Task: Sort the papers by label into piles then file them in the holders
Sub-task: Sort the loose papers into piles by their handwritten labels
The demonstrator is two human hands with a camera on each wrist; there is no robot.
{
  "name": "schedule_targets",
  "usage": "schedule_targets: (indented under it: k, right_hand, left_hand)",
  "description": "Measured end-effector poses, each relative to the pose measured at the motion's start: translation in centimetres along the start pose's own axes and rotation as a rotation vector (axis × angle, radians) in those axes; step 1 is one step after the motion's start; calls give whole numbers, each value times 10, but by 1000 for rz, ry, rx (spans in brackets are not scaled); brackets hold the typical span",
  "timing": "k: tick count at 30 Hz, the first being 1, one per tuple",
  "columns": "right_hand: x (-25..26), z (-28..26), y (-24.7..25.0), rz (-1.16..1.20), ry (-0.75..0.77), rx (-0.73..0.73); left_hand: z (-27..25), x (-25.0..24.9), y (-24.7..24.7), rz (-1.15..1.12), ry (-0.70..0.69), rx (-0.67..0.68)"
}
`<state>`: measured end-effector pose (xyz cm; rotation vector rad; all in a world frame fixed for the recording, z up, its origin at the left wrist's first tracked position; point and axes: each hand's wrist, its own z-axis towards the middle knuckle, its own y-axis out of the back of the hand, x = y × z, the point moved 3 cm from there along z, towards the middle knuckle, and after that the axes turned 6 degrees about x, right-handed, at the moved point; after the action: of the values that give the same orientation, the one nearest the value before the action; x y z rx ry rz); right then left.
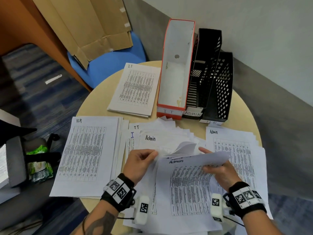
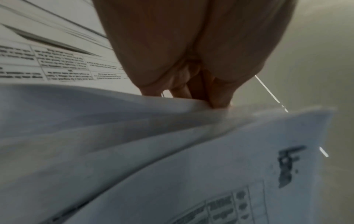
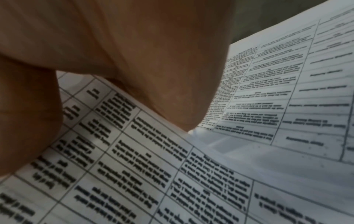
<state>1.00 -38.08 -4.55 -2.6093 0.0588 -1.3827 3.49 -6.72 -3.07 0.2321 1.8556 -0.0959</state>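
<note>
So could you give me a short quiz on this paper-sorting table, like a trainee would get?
1. True or false: the orange holder labelled IT already contains papers.
2. Multiple choice: the sheet that the right hand is lifting is labelled A) H.R B) Admin C) I.T
3. Fill in: the sorted pile on the left of the table is labelled ____.

Key: 1 false, it looks empty. 2 B. 3 H.R.

The IT holder (image 1: 175,65) was orange-edged; the other holders (image 1: 218,85) black and perforated; papers (image 1: 88,155) white, black-gridded; surface (image 1: 100,92) beige.
</note>
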Motion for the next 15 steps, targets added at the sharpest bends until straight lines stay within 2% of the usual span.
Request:
schedule_targets:
  k: [4, 8, 11, 13, 15]
  right_hand:
    - [1, 4, -10, -21, -24, 47]
    - [1, 5, -12, -33, -14, 62]
    - [2, 2, -11, -12, -19, 62]
    - [2, 0, -9, 11, -22, 47]
    - [2, -2, -8, 31, -21, 24]
  left_hand:
    - [5, 11, 0, 62, -10, 24]
    - [21, 27, 4, 325, 84, 85]
    - [31, 27, 7, 412, 153, 104]
    - [33, 23, 7, 444, 114, 103]
    - [33, 15, 7, 419, 76, 37]
